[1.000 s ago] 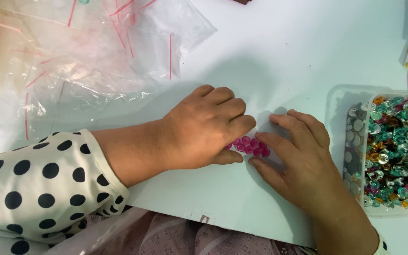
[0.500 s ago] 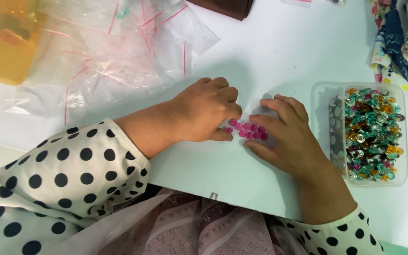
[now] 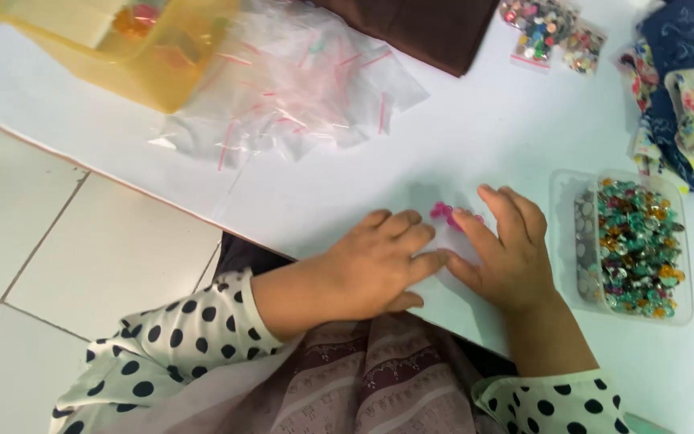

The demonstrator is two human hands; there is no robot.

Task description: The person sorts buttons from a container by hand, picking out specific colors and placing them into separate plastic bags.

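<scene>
With our left hand (image 3: 375, 265) and right hand (image 3: 508, 253) pressed flat, fingers together, around the pink beads (image 3: 446, 213) on the white counter (image 3: 483, 137), any sideways slip could scatter them.

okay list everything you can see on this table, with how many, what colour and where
pink beads: small cluster, pink, on the white table between the two hands
clear tray: one, holding mixed green, orange and silver gems, right
zip bags: a loose pile, clear with red strips, top centre
yellow tub: one, translucent, top left
brown cloth: one, top centre
bead packets: about two, multicolour, top right
patterned fabrics: a heap, blue and floral, right edge
left hand: palm down beside the beads
right hand: fingertips at the beads
</scene>
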